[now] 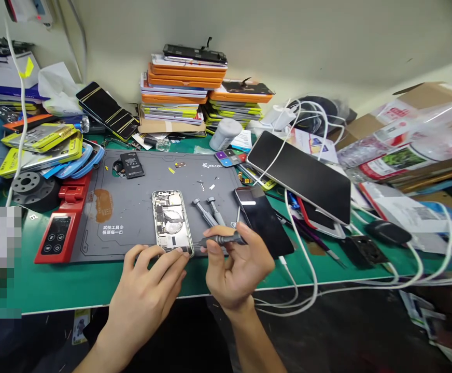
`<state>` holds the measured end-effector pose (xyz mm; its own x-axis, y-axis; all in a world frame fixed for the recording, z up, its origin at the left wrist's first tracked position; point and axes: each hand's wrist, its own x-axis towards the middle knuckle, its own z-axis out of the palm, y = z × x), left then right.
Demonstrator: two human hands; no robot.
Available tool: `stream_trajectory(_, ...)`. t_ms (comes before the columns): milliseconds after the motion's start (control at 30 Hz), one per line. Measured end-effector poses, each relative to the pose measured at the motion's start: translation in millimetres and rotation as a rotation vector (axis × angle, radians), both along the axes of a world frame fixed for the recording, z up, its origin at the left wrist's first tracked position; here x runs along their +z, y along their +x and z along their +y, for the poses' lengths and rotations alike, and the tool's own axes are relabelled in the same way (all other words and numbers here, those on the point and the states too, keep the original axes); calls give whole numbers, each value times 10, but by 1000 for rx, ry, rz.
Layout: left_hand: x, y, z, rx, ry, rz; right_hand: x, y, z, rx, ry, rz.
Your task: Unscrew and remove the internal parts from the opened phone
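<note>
An opened phone lies on the grey work mat, its inner parts showing. My left hand rests at the phone's lower edge, fingers bent and pressed on it. In my right hand is a dark screwdriver, pinched between thumb and fingers, its tip at the phone's lower right corner. Two more grey screwdrivers lie just right of the phone. A black battery sits near the mat's upper left, and a black phone lies beyond my right hand.
Stacks of orange and yellow boxes stand at the back. A large tablet leans at the right among white cables. The mat's red control unit is at the left, near a round metal holder.
</note>
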<state>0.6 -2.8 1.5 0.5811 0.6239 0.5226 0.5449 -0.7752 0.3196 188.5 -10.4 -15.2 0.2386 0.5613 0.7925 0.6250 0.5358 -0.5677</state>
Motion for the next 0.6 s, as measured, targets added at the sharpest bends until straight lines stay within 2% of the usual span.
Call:
stream_trajectory(167, 5, 7, 16, -7, -1, 10, -85, 33, 16, 36, -20, -43)
stream_trajectory(433, 20, -3, 31, -25, -6, 16, -102, 17, -5, 31, -74, -90)
stream_trajectory(600, -10, -8, 15, -23, -5, 9, -86, 17, 18, -1, -49, -141)
